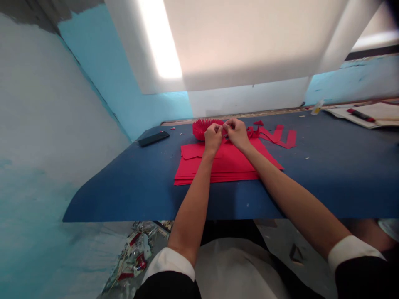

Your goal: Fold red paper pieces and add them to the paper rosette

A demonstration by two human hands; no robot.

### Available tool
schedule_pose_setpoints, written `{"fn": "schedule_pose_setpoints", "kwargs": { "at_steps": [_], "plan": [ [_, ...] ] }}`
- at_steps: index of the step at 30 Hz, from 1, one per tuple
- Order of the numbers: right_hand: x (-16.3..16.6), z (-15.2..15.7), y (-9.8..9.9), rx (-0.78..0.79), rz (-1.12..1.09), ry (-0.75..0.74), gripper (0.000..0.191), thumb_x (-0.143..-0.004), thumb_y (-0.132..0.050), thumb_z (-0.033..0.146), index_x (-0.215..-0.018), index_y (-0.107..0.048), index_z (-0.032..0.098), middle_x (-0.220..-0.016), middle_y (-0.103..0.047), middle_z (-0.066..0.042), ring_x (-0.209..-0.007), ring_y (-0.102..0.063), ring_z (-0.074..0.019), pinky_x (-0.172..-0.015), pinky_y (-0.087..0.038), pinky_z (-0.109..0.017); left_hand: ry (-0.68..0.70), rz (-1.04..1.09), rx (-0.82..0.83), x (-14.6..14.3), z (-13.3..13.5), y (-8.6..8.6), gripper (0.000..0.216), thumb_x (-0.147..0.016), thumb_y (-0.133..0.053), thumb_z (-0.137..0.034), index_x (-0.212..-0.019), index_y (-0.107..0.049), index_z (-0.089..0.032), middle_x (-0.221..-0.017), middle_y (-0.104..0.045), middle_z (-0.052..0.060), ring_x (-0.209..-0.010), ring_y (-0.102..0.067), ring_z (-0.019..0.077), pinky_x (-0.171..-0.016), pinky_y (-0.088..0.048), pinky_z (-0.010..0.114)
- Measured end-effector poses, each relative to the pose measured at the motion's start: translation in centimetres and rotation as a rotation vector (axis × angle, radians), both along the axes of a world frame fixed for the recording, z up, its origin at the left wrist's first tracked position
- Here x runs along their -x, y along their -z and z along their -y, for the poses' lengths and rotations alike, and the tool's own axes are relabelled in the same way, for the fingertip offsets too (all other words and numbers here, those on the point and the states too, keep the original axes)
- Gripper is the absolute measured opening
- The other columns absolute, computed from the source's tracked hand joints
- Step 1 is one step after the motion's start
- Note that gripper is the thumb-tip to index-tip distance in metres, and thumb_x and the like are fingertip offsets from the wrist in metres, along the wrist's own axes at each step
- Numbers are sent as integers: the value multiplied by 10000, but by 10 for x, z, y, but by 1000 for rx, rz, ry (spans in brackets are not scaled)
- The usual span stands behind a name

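My left hand [213, 138] and my right hand [236, 132] meet over the far part of the red paper stack [237, 160]. Both are closed in a pinch, fingertips nearly touching, on what looks like a small red paper piece [225, 133]; the fingers hide most of it. Just behind my left hand stands a round, spiky red paper form [201, 128], partly covered by that hand. A torn-edged red sheet [190, 151] lies on the stack's left side. Small folded red pieces [253, 132] are beside my right hand, with cut red strips [278, 133] further right.
A dark phone [153, 138] lies at left on the blue table [124, 182]. Far right are a small glue bottle [317, 107] and an open notebook [383, 111] bearing a red-and-black marker [360, 115]. Walls border the left and back. Litter [139, 253] covers the floor below left.
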State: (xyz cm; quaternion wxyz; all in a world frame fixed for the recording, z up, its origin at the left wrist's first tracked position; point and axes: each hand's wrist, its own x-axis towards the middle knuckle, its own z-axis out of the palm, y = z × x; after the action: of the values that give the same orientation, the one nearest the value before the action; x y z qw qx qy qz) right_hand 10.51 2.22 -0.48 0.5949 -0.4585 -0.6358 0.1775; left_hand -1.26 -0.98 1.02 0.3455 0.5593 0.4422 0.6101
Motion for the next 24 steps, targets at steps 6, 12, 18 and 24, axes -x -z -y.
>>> {"fn": "schedule_pose_setpoints", "kwargs": {
  "at_steps": [6,12,18,24],
  "plan": [
    [3,5,-1,12,33,10,206,-891,-632,280,-718,-523,251,-648,-561,22,-641,-515,-168,-699,-420,-342,-44,-3,1,1,4,-4,350,-935,-722,-55,-656,-578,-210,-654,-606,-12,-662,-565,140,-721,-457,238],
    [5,20,-9,-12,89,55,232,-883,-629,209,-708,-488,262,-659,-582,4,-663,-526,-186,-714,-416,-351,-26,-5,96,-1,9,-8,328,-994,-658,-106,-702,-554,-211,-656,-592,-22,-591,-572,130,-689,-493,261],
    [8,30,-19,54,119,45,226,-857,-610,120,-711,-495,249,-695,-599,-2,-685,-544,-188,-738,-410,-348,-83,-65,90,-1,9,-8,322,-936,-658,-20,-696,-543,-201,-683,-591,-22,-628,-558,125,-692,-458,256],
    [7,30,-16,34,155,4,211,-806,-589,84,-691,-506,240,-678,-599,1,-676,-534,-180,-718,-400,-338,-180,-251,63,1,11,-10,362,-882,-664,3,-657,-490,-221,-673,-562,-16,-700,-538,157,-748,-425,288]
  ]
}}
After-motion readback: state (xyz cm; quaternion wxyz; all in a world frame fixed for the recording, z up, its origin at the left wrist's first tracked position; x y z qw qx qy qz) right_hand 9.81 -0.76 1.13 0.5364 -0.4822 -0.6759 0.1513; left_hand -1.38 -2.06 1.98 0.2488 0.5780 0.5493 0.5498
